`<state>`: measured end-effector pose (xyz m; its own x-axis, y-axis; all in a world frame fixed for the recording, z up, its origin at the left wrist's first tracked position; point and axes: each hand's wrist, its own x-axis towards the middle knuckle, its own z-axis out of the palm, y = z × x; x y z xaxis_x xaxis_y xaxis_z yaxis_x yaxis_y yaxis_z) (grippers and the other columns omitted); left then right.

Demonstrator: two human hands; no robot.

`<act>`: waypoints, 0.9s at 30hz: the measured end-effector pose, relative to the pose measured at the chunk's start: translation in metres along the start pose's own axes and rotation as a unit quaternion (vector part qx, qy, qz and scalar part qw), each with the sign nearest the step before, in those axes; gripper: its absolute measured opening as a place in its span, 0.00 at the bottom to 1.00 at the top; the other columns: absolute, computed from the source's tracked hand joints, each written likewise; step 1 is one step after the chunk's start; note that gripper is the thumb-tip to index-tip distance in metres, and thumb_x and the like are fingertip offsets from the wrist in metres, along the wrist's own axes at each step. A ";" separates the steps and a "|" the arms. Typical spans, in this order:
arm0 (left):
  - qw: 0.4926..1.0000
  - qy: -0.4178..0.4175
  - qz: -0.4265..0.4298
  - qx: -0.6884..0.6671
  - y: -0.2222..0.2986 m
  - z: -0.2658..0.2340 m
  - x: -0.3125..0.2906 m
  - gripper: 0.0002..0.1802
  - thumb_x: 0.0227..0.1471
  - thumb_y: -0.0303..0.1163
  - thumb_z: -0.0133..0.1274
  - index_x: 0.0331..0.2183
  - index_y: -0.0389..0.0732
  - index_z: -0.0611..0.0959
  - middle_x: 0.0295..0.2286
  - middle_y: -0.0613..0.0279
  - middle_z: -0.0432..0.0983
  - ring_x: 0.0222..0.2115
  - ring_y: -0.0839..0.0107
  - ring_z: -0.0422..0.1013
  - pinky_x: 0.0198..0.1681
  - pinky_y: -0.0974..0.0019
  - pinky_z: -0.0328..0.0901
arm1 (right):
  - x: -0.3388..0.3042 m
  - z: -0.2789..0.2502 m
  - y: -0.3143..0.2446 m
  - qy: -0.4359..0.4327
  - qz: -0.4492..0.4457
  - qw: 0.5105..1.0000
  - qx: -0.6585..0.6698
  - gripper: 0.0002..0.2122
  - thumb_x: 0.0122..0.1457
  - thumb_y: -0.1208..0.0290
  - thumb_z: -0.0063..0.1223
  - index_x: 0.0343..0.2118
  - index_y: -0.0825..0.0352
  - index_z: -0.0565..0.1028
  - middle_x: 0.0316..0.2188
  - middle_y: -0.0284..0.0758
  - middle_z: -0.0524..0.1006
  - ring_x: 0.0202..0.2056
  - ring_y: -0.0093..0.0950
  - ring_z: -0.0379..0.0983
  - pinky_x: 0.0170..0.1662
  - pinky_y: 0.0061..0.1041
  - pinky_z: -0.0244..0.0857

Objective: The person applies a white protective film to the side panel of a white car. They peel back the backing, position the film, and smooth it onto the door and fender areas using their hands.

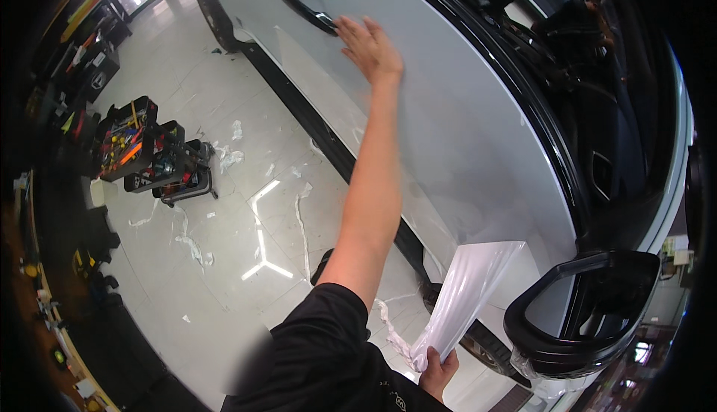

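My left arm reaches up across the silver-grey car door (455, 113). The left hand (371, 50) lies flat on the panel with fingers stretched out, at the near end of the black door handle (306, 8). Low on the right, my right hand (438, 371) is closed on the lower end of a glossy pale film sheet (474, 285). The sheet hangs in lengthwise folds, and its upper edge meets the door's lower front part. Just right of the film is the black side mirror (582, 311), with clear plastic clinging under it.
A tool cart (153, 150) with several black trays stands at the left on the light tiled floor (246, 210). White scraps and strips (228, 156) litter that floor. A cluttered workbench (56, 322) curves along the left rim. The black window frame (523, 83) borders the door.
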<state>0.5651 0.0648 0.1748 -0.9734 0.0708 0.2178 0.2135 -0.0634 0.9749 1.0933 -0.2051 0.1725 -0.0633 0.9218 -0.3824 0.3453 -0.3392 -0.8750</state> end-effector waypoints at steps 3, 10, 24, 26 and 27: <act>1.000 0.004 -0.002 0.012 0.003 0.003 -0.018 0.46 0.65 0.60 0.23 0.66 0.30 0.41 0.68 0.45 0.31 0.69 0.54 0.29 0.69 0.47 0.26 | 0.002 -0.005 0.009 0.002 -0.016 1.000 0.002 0.13 0.54 0.80 0.53 0.43 0.79 0.73 0.36 0.38 0.77 0.36 0.26 0.73 0.44 0.25 0.66; 0.999 -0.015 0.021 0.031 0.007 -0.004 -0.073 0.44 0.66 0.56 0.28 0.66 0.31 0.41 0.68 0.43 0.31 0.69 0.52 0.29 0.69 0.46 0.26 | 0.007 -0.005 0.005 -0.008 -0.047 0.998 -0.028 0.14 0.53 0.79 0.52 0.43 0.79 0.73 0.36 0.39 0.78 0.36 0.26 0.73 0.45 0.26 0.66; 0.996 -0.025 0.073 0.047 -0.012 -0.028 -0.018 0.43 0.66 0.55 0.30 0.66 0.30 0.44 0.66 0.39 0.44 0.68 0.44 0.34 0.67 0.42 0.27 | 0.007 -0.006 0.000 0.026 -0.063 0.995 -0.075 0.14 0.56 0.77 0.50 0.44 0.79 0.74 0.37 0.40 0.78 0.38 0.27 0.73 0.45 0.27 0.66; 0.994 -0.024 0.081 0.069 -0.018 -0.025 -0.013 0.44 0.66 0.57 0.28 0.66 0.30 0.44 0.66 0.40 0.42 0.68 0.44 0.34 0.67 0.41 0.26 | 0.007 -0.004 0.002 0.034 -0.056 0.997 -0.047 0.13 0.56 0.77 0.50 0.43 0.79 0.74 0.36 0.40 0.78 0.38 0.27 0.73 0.45 0.27 0.66; 0.996 -0.025 0.074 0.047 -0.019 -0.024 -0.015 0.44 0.66 0.57 0.28 0.66 0.30 0.44 0.67 0.40 0.41 0.68 0.44 0.33 0.67 0.40 0.26 | 0.006 -0.004 0.004 0.038 -0.050 0.997 -0.033 0.13 0.56 0.77 0.50 0.43 0.79 0.74 0.36 0.40 0.78 0.38 0.27 0.72 0.45 0.27 0.66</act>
<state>0.5741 0.0412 0.1520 -0.9256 0.1173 0.3600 0.3643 0.0168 0.9311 1.0983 -0.1997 0.1681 -0.0307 0.9629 -0.2679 0.4020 -0.2335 -0.8854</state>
